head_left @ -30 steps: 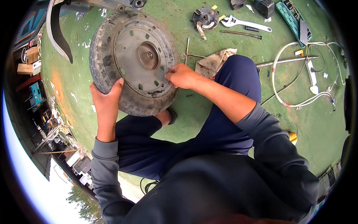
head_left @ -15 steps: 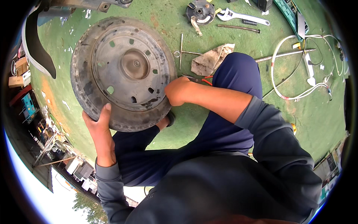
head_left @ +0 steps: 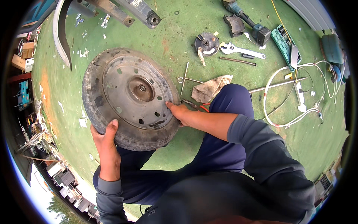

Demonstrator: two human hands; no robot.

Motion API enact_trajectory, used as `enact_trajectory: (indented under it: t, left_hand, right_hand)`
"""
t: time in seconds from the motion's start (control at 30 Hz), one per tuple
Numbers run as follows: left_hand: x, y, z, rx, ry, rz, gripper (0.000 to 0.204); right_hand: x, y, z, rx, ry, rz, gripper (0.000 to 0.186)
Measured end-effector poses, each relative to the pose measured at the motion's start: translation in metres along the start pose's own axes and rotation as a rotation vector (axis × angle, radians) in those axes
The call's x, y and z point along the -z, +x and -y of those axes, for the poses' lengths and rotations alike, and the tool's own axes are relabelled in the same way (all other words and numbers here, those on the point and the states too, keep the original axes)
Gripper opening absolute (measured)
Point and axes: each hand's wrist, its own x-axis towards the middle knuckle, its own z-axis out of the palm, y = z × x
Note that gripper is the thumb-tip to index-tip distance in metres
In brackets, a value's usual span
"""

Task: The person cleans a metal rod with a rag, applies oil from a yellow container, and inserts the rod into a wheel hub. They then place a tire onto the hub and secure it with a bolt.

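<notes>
A dusty wheel [head_left: 121,91], a black tyre on a grey metal rim with small oval holes and a round hub recess, is held tilted in front of my crossed legs. My left hand [head_left: 105,142] grips the tyre's near left edge, thumb on top and fingers hidden beneath. On the right edge, my right hand [head_left: 179,112] has its thumb over the rim's face and its other fingers under the tyre. Red-handled pliers [head_left: 197,105] lie just beyond that hand, beside a crumpled, stained cloth [head_left: 210,89] and a T-shaped wrench [head_left: 185,79].
On the green floor lie a brake drum plate [head_left: 207,44], an adjustable wrench [head_left: 242,51], a long bolt [head_left: 238,61], a cordless power tool [head_left: 248,22], a green toolbox [head_left: 282,46] and a coiled pale hose [head_left: 265,99]. A metal fork end [head_left: 143,15] juts in at upper left.
My view has shifted, so the floor items sit lower in it. The wheel has tilted, and my right hand has turned from a bent wrist to a thumb-on-rim grip.
</notes>
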Motion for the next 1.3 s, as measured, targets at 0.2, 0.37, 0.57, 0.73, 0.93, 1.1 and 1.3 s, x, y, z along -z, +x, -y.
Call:
enact_trajectory:
  t: [0.2, 0.37, 0.57, 0.73, 0.93, 1.1, 1.3]
  left_hand:
    - [0.031, -0.029, 0.000, -0.002, -0.087, -0.095, 0.072]
    - [0.046, -0.033, 0.015, 0.029, -0.141, -0.175, 0.074]
    - [0.058, -0.032, 0.025, 0.085, -0.155, -0.177, 0.075]
    - [0.055, -0.032, 0.026, 0.110, -0.135, -0.183, 0.075]
    - [0.053, -0.026, 0.026, 0.081, -0.055, -0.118, 0.070]
    - [0.055, -0.026, 0.021, 0.073, -0.015, -0.099, 0.067]
    - [0.066, -0.035, 0.024, 0.085, 0.003, -0.119, 0.068]
  right_hand:
    - [-0.028, -0.020, -0.010, 0.004, -0.133, 0.032, 0.088]
    - [-0.034, -0.015, -0.010, 0.051, -0.228, 0.056, 0.085]
    - [-0.040, 0.000, -0.024, 0.041, -0.249, 0.046, 0.076]
    - [-0.030, -0.004, -0.026, 0.005, -0.250, 0.076, 0.078]
    - [-0.017, -0.016, -0.030, 0.002, -0.092, 0.190, 0.079]
    - [-0.017, -0.036, -0.039, -0.050, -0.134, 0.174, 0.073]
    - [-0.021, -0.040, -0.051, -0.164, -0.179, 0.212, 0.074]
